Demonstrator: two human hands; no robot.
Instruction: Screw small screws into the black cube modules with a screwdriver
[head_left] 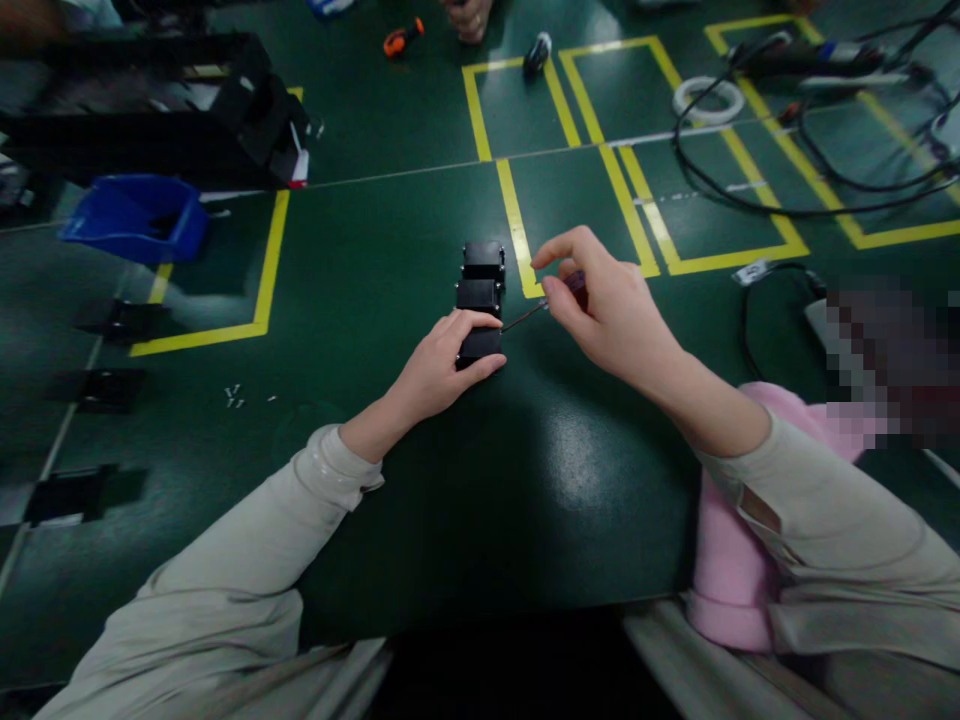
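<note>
Three small black blocks stand in a column on the green table. My left hand is closed on the nearest black block, thumb on its near side and fingers across its far side. The middle block and the far block sit just beyond my fingers, with small shiny bits at their sides. My right hand is closed round the dark handle of a screwdriver, index finger lifted. Its thin shaft slants left, and the tip meets the right side of the held block. The handle is mostly hidden by my fingers.
Small screws lie left of my left hand. A blue bin and a long black housing stand at far left. An orange-handled tool lies near another person's hand. Black cables and a white ring are at right.
</note>
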